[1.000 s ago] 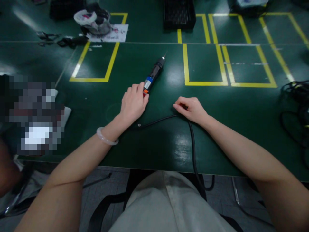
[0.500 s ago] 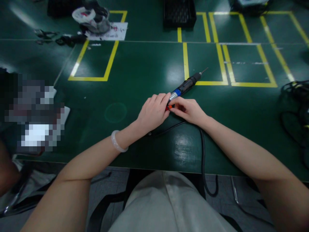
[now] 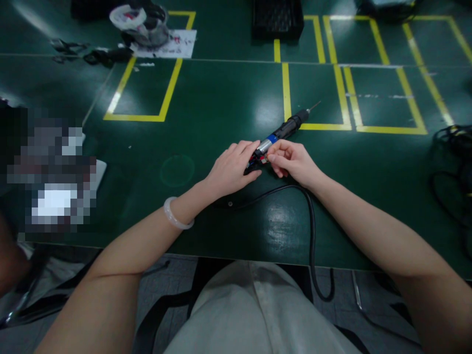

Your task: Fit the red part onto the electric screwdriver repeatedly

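Note:
An electric screwdriver (image 3: 286, 130) with a black front, a blue ring and a silver section lies slantwise on the green table, its thin bit pointing to the upper right. My left hand (image 3: 231, 166) is wrapped over the rear end, thumb below and fingers above. Coloured bits, perhaps wires, show in the gap between that thumb and the fingers. My right hand (image 3: 293, 161) pinches a small red and whitish part (image 3: 264, 160) beside the silver section. Exactly what this part is cannot be made out. A black cable (image 3: 312, 226) curves below the hands and over the table's front edge.
Yellow tape outlines (image 3: 134, 118) mark the table (image 3: 214, 98). At the back stand a black tray (image 3: 277, 22) and rolls of tape (image 3: 129, 18) on a white paper (image 3: 180, 44). Black cables (image 3: 455, 152) are heaped on the right. The left side is pixelated.
My right hand has drawn slightly up and right, with the small part in its pinch. My left thumb has moved away from its fingers, and the screwdriver's rear end shows more.

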`<state>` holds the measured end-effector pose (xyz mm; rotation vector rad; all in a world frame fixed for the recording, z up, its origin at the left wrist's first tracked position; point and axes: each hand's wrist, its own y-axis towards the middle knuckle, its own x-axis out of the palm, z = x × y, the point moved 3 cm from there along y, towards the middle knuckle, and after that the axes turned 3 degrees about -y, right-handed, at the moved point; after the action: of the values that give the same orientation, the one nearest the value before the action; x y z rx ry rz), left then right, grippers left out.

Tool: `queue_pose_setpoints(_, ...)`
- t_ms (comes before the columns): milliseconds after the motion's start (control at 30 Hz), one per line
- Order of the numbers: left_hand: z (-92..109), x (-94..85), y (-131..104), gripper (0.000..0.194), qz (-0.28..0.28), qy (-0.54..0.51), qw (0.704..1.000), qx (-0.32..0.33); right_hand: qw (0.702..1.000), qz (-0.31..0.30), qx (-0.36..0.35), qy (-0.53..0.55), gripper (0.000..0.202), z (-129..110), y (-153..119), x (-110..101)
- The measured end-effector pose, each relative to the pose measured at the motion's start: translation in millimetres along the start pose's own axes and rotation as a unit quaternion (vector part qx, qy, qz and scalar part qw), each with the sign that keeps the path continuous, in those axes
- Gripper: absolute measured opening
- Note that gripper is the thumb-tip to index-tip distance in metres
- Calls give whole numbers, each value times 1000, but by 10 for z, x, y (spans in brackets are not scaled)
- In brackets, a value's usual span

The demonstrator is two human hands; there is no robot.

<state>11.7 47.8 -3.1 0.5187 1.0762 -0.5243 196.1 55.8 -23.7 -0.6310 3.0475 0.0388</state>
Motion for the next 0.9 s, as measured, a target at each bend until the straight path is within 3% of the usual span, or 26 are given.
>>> queue_pose_setpoints(167, -14, 3, 2, 68, -7, -7, 1000, -9, 999, -21, -31, -38, 34, 11, -23, 36)
queue_pose_setpoints(267, -13, 4, 3, 70, -10, -8, 1000, -11, 987, -23, -91, -132, 26, -8, -62, 48)
queue_pose_setpoints(333, -12, 4, 2, 70, -11, -10, 1000, -11, 958, -19, -147, -246, 18, -40, -99, 58)
queue_pose_setpoints(467, -14, 8, -1, 69, -8, -11, 1000, -9, 857, -34, -241, -455, 14, -104, -166, 103)
queue_pose_setpoints(567, -17, 15, 1, 68, -4, -10, 1000, -6, 801, -51, -276, -529, 24, -125, -186, 128)
queue_pose_setpoints(633, -18, 16, 3, 68, -4, -9, 1000, -6, 782, -53, -287, -551, 26, -128, -187, 128)
queue_pose_setpoints(733, -19, 12, 3, 70, -7, -8, 1000, -7, 781, -56, -297, -547, 27, -126, -188, 114)
queue_pose_setpoints(900, -14, 4, -2, 69, -6, -11, 1000, -4, 805, -60, -287, -515, 27, -138, -198, 98)
